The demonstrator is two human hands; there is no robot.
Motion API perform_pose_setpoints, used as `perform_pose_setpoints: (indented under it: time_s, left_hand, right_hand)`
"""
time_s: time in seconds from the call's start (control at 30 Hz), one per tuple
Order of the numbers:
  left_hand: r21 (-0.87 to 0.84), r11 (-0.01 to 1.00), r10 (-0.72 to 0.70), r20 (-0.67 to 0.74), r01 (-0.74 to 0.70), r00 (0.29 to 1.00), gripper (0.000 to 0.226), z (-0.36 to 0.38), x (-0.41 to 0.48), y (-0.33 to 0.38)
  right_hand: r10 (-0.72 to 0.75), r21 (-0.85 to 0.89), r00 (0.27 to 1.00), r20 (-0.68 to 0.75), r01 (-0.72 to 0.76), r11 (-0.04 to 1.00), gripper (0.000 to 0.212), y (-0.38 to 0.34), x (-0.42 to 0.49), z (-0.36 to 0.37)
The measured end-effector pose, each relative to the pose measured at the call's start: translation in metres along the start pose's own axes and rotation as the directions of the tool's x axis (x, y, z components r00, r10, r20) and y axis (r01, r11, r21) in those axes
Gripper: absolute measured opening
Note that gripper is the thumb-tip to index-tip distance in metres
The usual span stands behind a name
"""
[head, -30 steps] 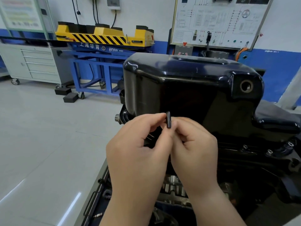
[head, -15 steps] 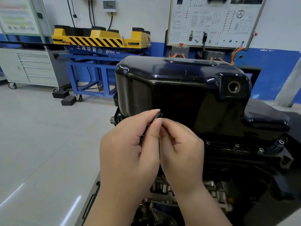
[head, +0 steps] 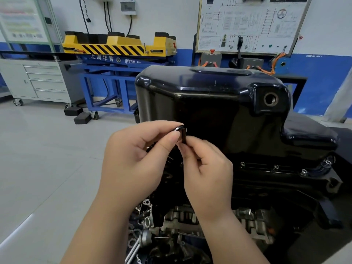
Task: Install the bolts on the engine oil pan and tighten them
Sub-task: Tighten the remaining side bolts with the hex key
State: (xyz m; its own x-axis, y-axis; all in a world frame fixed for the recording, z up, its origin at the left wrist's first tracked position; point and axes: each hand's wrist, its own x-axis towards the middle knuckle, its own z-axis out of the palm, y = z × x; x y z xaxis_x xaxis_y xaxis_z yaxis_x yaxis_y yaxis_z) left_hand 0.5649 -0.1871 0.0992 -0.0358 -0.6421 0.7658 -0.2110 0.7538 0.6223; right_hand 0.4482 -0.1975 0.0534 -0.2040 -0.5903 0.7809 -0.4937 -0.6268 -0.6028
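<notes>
Bolt (head: 183, 135), small and dark, stands upright in front of the oil pan (head: 219, 105). The left hand (head: 137, 162), at the bolt's 8 o'clock, pinches its top between thumb and forefinger. The right hand (head: 208, 172), at 5 o'clock, pinches its lower end. Fitted bolts (head: 275, 167) sit at the pan's 4 o'clock.

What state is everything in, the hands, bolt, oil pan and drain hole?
Small dark metal bolt: held in the air, not installed.
Left hand: pinches the bolt.
Right hand: pinches it too.
Glossy black metal oil pan: on the grey metal engine.
Round drain hole: open, unplugged.
</notes>
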Motion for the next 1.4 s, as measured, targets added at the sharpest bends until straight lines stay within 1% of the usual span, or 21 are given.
perform_pose_setpoints:
  time_s: [0.1, 0.23, 0.33, 0.37, 0.43, 0.5, 0.53, 0.6, 0.73, 0.83, 0.9, 0.97, 1.07, 1.27, 1.4]
  left_hand:
    - [-0.084, 0.996, -0.027, 0.013, 0.028, 1.000, 0.019, -0.002, 0.000, -0.003]
    - [-0.183, 0.981, -0.063, -0.009, 0.060, 0.998, 0.017, 0.003, -0.002, -0.005]
    - [-0.212, 0.970, -0.117, 0.006, 0.116, 0.993, 0.020, 0.001, -0.002, -0.009]
    - [-0.226, 0.966, -0.135, -0.012, 0.129, 0.991, 0.021, -0.003, -0.001, -0.011]
    - [-0.283, 0.948, -0.180, -0.095, 0.146, 0.979, 0.023, -0.013, 0.001, -0.014]
    - [-0.316, 0.931, -0.250, -0.185, 0.183, 0.950, 0.023, -0.026, 0.004, -0.016]
    - [-0.314, 0.927, -0.281, -0.213, 0.207, 0.936, 0.022, -0.030, 0.005, -0.017]
    - [-0.288, 0.924, -0.319, -0.224, 0.250, 0.921, 0.023, -0.034, 0.005, -0.019]
    - [-0.228, 0.928, -0.336, -0.175, 0.294, 0.925, 0.024, -0.032, -0.001, -0.019]
    - [-0.205, 0.927, -0.351, -0.181, 0.313, 0.919, 0.027, -0.035, -0.002, -0.021]
    - [-0.201, 0.923, -0.365, -0.191, 0.328, 0.911, 0.028, -0.038, -0.003, -0.023]
    - [-0.208, 0.915, -0.384, -0.197, 0.344, 0.902, 0.029, -0.039, -0.006, -0.026]
    - [-0.221, 0.899, -0.419, -0.190, 0.377, 0.888, 0.032, -0.039, -0.011, -0.032]
    - [-0.207, 0.887, -0.449, -0.167, 0.414, 0.878, 0.032, -0.039, -0.018, -0.041]
    - [-0.209, 0.882, -0.458, -0.161, 0.423, 0.874, 0.031, -0.039, -0.019, -0.046]
  right_hand:
    - [0.020, 0.008, 1.000, 0.016, -0.020, 1.000, 0.015, -0.001, -0.001, 0.000]
    - [0.032, 0.032, 0.997, 0.064, -0.034, 0.999, 0.015, 0.000, 0.001, -0.004]
    - [0.034, 0.037, 0.995, 0.096, -0.038, 0.999, 0.015, 0.002, 0.004, -0.007]
    - [0.036, 0.036, 0.995, 0.095, -0.039, 0.999, 0.013, 0.002, 0.005, -0.009]
    - [0.054, 0.063, 0.995, 0.080, -0.059, 0.996, 0.013, 0.003, 0.007, -0.012]
    - [0.087, 0.142, 0.994, 0.068, -0.096, 0.985, 0.017, 0.002, 0.010, -0.015]
    - [0.101, 0.185, 0.993, 0.067, -0.112, 0.976, 0.020, 0.001, 0.011, -0.016]
    - [0.097, 0.232, 0.993, 0.068, -0.111, 0.966, 0.022, -0.004, 0.016, -0.015]
    - [0.034, 0.254, 0.997, 0.067, -0.050, 0.966, 0.013, -0.016, 0.026, -0.007]
    - [-0.014, 0.268, 0.996, 0.093, -0.011, 0.963, 0.010, -0.023, 0.033, -0.002]
    - [-0.034, 0.241, 0.990, 0.137, 0.000, 0.970, 0.009, -0.025, 0.035, 0.000]
    - [-0.019, 0.199, 0.985, 0.171, -0.016, 0.980, 0.009, -0.024, 0.034, 0.002]
    - [0.020, 0.161, 0.986, 0.167, -0.048, 0.986, 0.009, -0.020, 0.030, 0.003]
    - [0.038, 0.114, 0.983, 0.179, -0.059, 0.992, 0.011, -0.018, 0.026, 0.007]
    - [0.023, 0.082, 0.984, 0.177, -0.039, 0.996, 0.011, -0.016, 0.025, 0.009]
